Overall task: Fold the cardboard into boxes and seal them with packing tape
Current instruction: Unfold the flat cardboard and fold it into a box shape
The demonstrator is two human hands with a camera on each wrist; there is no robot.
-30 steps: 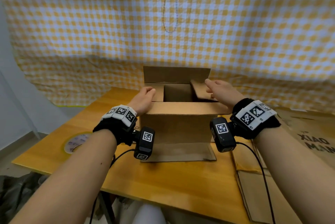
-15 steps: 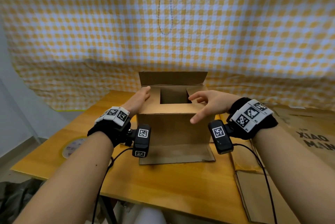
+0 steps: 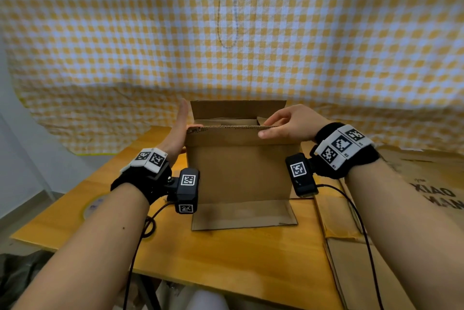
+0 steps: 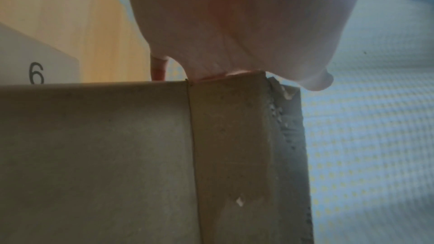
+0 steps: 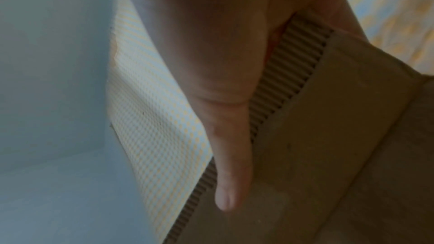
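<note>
Yellow-checked cloth point(image 3: 251, 33) is hung behind a wooden table point(image 3: 226, 259), near whose far edge a cardboard box point(image 3: 241, 171) is stood upright. Its near flap point(image 3: 233, 128) is pinched at the right end by the right hand point(image 3: 293, 122). The left hand point(image 3: 179, 131) is laid flat, fingers straight, against the box's left side.

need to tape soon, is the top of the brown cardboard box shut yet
Not yet: the brown cardboard box has its far flap upright, and the right hand pinches the near flap's edge.
</note>
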